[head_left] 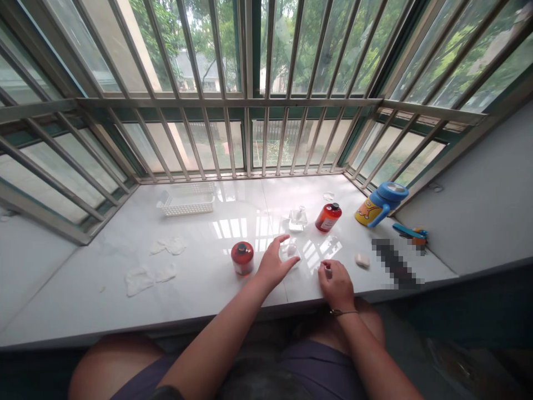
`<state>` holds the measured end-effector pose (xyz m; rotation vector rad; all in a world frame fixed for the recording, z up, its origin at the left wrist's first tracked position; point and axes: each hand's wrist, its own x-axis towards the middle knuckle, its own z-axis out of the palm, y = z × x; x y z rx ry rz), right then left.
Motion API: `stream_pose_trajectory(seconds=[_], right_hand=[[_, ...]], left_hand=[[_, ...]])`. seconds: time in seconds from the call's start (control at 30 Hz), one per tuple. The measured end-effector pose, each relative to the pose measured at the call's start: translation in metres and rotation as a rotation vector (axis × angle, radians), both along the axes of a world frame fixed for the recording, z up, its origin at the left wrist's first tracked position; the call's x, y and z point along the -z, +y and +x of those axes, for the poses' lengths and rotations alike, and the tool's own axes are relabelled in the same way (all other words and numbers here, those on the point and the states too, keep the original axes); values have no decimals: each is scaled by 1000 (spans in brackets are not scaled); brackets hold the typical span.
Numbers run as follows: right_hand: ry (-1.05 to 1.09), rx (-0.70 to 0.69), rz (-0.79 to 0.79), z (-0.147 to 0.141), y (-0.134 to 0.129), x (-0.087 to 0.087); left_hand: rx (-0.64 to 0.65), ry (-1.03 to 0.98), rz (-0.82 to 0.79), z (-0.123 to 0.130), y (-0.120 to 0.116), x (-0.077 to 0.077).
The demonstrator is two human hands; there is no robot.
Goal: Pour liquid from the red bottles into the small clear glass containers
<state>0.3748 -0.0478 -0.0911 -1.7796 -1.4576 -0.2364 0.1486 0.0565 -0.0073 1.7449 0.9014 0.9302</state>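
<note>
My left hand point(275, 263) reaches over the ledge with thumb and fingers spread apart. Between them is a small clear container point(290, 253) with a whitish round top; contact with it cannot be made out. Just left of this hand stands a bottle of red liquid with a dark cap point(242, 259). Resting near the ledge's front edge, my right hand point(338, 283) is closed, its fingertips pinched together; whatever they hold is too small to name. Behind the hands are a second clear container point(297, 219) and another red bottle point(328, 218).
A white perforated basket point(187, 206) sits at the back left, with crumpled white tissues point(144, 280) in front. To the right are a blue and yellow mug point(381, 204), a small whitish block point(362, 260) and a blue-orange item point(411, 234). Metal bars point(233, 104) line the window.
</note>
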Motion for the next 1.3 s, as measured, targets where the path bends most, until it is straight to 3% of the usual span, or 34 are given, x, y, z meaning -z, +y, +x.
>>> stream_pose_trajectory(seconds=[0.23, 0.43, 0.6, 0.67, 0.8, 1.07, 1.3], right_hand=[[66, -27, -25, 1, 2, -3], [173, -152, -71, -13, -6, -22], [629, -463, -175, -64, -13, -37], [780, -521, -177, -82, -11, -38], [872, -514, -172, -94, -7, -34], [861, -428, -135, -87, -27, -30], [832, -536, -161, -99, -19, -40]], left_hand=[[46, 196, 51, 1, 3, 27], [66, 165, 66, -24, -21, 29], [71, 145, 67, -42, -34, 27], [65, 146, 67, -44, -35, 26], [61, 137, 65, -45, -35, 24], [43, 124, 52, -47, -36, 27], [46, 125, 27, -46, -36, 26]])
